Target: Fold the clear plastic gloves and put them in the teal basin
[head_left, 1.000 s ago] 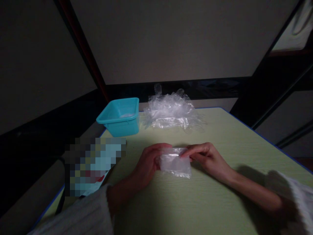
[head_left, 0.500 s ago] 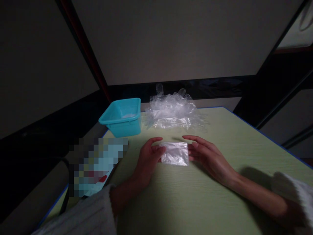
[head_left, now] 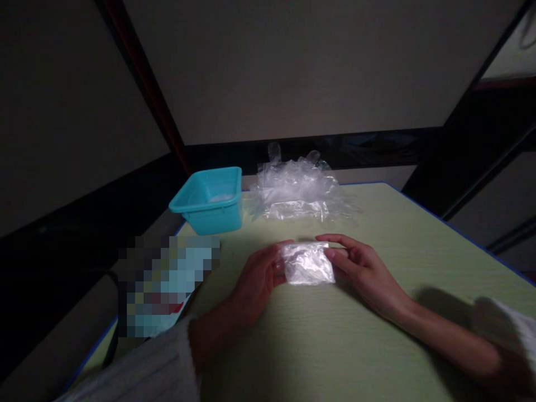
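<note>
A small folded piece of clear plastic film (head_left: 309, 264) sits on the pale green table (head_left: 335, 346). My left hand (head_left: 257, 279) grips its left edge with curled fingers. My right hand (head_left: 360, 271) holds its right edge, fingers pressed against the film. Both hands rest low on the tabletop, one on each side of the folded piece. Grey knit sleeves cover both my forearms.
A heap of clear plastic gloves (head_left: 299, 190) lies at the table's far edge. Left of it stands a turquoise plastic tub (head_left: 209, 201). A pixelated flat item (head_left: 167, 285) lies at the table's left edge. Dark frame bars rise behind.
The plastic piece was folded smaller. My hands opened flat beside it half a second ago and have now closed on its two edges again.
</note>
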`<state>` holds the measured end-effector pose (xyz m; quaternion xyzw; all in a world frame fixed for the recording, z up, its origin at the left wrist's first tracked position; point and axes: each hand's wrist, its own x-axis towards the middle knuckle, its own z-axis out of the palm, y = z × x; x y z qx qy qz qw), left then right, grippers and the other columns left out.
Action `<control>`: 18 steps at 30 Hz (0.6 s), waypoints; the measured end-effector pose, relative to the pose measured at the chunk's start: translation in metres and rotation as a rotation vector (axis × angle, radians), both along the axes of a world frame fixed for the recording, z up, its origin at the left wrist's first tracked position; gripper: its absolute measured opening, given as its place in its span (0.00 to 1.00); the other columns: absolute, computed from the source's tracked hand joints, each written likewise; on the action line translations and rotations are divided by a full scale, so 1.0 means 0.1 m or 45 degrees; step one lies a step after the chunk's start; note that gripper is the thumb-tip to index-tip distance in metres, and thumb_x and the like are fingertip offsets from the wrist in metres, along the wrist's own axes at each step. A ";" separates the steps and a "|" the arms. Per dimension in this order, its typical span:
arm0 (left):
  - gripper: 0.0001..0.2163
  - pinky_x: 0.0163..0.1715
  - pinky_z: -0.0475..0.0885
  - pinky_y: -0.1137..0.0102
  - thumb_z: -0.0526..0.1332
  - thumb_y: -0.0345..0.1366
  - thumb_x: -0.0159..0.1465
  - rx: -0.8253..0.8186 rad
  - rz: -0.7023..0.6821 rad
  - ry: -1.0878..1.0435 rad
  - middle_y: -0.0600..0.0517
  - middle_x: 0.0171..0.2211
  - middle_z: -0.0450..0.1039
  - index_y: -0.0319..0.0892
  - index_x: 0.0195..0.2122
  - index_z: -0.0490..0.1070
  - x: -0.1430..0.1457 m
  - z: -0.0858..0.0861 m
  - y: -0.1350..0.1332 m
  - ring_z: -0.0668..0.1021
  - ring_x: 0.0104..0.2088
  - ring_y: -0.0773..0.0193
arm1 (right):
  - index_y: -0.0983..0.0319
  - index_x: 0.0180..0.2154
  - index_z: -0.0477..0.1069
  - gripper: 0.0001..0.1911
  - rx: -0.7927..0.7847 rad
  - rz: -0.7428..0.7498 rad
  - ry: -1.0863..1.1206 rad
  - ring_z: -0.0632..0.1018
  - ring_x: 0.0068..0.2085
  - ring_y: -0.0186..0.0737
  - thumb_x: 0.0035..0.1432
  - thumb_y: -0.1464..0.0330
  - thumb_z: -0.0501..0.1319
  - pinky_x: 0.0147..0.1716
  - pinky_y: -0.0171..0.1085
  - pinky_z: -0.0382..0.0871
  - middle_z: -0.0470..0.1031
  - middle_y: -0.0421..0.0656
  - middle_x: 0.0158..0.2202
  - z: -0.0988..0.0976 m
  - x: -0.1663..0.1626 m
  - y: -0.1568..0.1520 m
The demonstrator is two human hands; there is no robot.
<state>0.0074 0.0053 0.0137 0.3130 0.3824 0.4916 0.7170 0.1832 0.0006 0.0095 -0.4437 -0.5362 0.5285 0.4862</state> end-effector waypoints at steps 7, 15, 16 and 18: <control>0.16 0.37 0.71 0.67 0.66 0.41 0.50 0.066 -0.054 -0.022 0.47 0.33 0.77 0.38 0.38 0.74 0.01 -0.02 -0.04 0.77 0.37 0.57 | 0.63 0.41 0.70 0.19 -0.010 0.016 -0.009 0.67 0.23 0.32 0.50 0.57 0.62 0.19 0.32 0.58 0.69 0.39 0.24 -0.01 -0.01 -0.01; 0.17 0.37 0.70 0.66 0.65 0.42 0.52 0.063 -0.083 -0.031 0.48 0.33 0.77 0.38 0.40 0.73 0.01 -0.03 -0.04 0.77 0.37 0.56 | 0.65 0.41 0.69 0.21 -0.023 0.068 -0.020 0.65 0.20 0.30 0.49 0.58 0.63 0.18 0.31 0.55 0.67 0.37 0.20 0.03 -0.02 -0.03; 0.17 0.38 0.70 0.66 0.65 0.41 0.53 0.062 -0.090 -0.028 0.48 0.33 0.77 0.38 0.41 0.73 0.01 -0.03 -0.04 0.77 0.37 0.57 | 0.65 0.41 0.68 0.21 -0.029 0.080 -0.020 0.65 0.20 0.30 0.49 0.58 0.63 0.18 0.31 0.54 0.67 0.36 0.20 0.03 -0.03 -0.03; 0.18 0.39 0.70 0.67 0.65 0.41 0.53 0.061 -0.105 -0.033 0.48 0.33 0.77 0.38 0.43 0.72 0.01 -0.02 -0.05 0.77 0.37 0.58 | 0.65 0.41 0.68 0.21 -0.035 0.096 -0.022 0.64 0.20 0.30 0.49 0.58 0.63 0.19 0.31 0.54 0.66 0.36 0.19 0.04 -0.03 -0.03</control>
